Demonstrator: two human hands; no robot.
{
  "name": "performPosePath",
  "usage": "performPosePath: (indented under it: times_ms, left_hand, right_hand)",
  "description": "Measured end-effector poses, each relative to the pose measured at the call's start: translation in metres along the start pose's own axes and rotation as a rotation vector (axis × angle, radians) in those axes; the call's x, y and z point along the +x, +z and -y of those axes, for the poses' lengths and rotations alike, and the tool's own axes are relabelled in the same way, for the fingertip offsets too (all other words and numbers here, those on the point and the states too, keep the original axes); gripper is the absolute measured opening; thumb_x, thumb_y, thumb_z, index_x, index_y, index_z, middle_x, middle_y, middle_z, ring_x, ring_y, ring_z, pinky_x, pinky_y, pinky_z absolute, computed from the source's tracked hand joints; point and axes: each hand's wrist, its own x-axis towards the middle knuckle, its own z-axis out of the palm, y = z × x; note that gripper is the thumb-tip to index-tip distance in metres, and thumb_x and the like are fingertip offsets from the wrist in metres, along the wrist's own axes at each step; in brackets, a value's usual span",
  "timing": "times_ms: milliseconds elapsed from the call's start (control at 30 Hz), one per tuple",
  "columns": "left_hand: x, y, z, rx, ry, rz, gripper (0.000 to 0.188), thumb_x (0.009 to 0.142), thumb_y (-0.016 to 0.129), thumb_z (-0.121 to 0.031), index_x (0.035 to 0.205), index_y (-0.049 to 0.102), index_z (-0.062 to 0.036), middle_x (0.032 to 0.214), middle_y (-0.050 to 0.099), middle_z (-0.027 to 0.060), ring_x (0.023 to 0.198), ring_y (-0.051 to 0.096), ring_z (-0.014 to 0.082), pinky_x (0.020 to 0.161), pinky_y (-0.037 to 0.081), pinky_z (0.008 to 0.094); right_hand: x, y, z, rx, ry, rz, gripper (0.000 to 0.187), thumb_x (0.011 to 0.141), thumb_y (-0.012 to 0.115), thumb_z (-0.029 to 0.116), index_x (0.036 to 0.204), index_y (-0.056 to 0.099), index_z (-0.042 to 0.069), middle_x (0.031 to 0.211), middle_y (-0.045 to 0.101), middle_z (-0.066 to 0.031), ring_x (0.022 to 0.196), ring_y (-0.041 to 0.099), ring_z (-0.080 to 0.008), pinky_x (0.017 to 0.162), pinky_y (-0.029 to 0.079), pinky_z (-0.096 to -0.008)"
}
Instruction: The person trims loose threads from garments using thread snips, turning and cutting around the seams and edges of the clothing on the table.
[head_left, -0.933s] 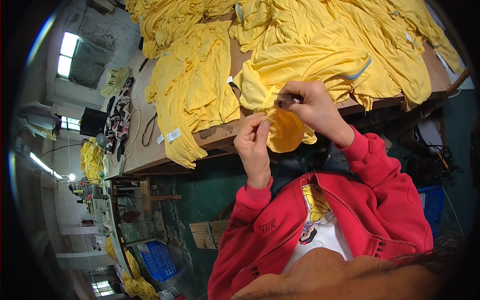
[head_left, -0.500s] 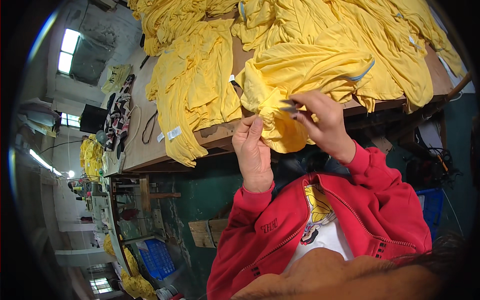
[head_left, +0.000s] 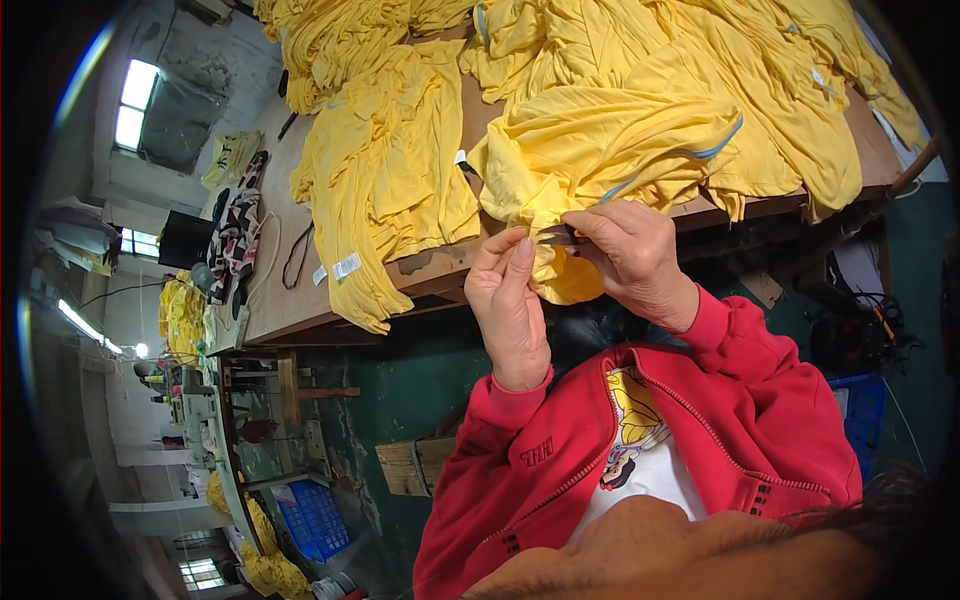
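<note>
A yellow garment hangs over the near edge of the wooden table, its cloth pinched in the left hand, while the right hand, just to the right, grips a small dark cutting tool pointing left, with more yellow garments lying left and far.

Snips part-hidden; garment pile cropped

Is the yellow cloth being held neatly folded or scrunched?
Scrunched: the yellow cloth has loose creases, and part hangs past the table.
</note>
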Motion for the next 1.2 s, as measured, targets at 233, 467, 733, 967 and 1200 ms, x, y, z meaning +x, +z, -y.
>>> performPosePath:
  times_ms: [233,467,733,967,1200]
  left_hand:
    - [-0.001,0.0,-0.003,0.009,-0.007,0.007,0.016,0.091,0.065,0.0,0.106,0.061,0.0033,0.097,0.068,0.0101,0.088,0.064,0.0117,0.081,0.051,0.0228]
    - [0.002,-0.007,-0.001,-0.024,0.009,-0.015,0.015,0.092,0.064,0.0,0.106,0.062,0.0027,0.099,0.068,0.009,0.09,0.064,0.011,0.082,0.05,0.0223]
    - [0.0,-0.008,0.002,-0.013,-0.009,0.027,0.016,0.092,0.063,-0.001,0.108,0.06,0.0018,0.104,0.067,0.0121,0.095,0.067,0.018,0.088,0.055,0.0305]
    - [0.001,0.0,-0.001,-0.029,0.017,-0.041,0.014,0.091,0.065,0.001,0.104,0.061,0.0026,0.098,0.068,0.0094,0.089,0.064,0.0117,0.081,0.05,0.0228]
    - [-0.004,-0.002,0.007,0.169,0.17,-0.006,0.014,0.089,0.066,0.004,0.101,0.061,0.0016,0.095,0.067,0.0091,0.086,0.065,0.0126,0.081,0.053,0.0242]
  right_hand:
    - [0.001,-0.006,-0.005,0.088,-0.039,-0.056,0.036,0.065,0.077,-0.001,0.1,0.068,0.001,0.081,0.068,-0.011,0.07,0.064,-0.0255,0.062,0.05,-0.0317]
    - [-0.005,-0.013,-0.014,0.63,0.205,0.295,0.03,0.074,0.072,-0.006,0.104,0.069,-0.002,0.083,0.068,-0.0108,0.075,0.065,-0.0179,0.067,0.051,-0.0279]
    - [-0.001,0.0,-0.01,0.252,0.082,0.04,0.035,0.068,0.077,-0.005,0.101,0.067,0.001,0.077,0.064,-0.0122,0.07,0.063,-0.0248,0.06,0.048,-0.031]
    - [-0.002,-0.005,-0.004,0.65,0.635,0.066,0.021,0.08,0.072,-0.001,0.101,0.067,-0.003,0.081,0.067,-0.0057,0.075,0.062,-0.011,0.068,0.048,-0.0258]
    - [-0.004,0.011,-0.007,1.013,0.754,0.159,0.009,0.086,0.062,-0.003,0.092,0.068,-0.005,0.084,0.068,-0.0055,0.077,0.063,-0.0107,0.07,0.049,-0.0245]
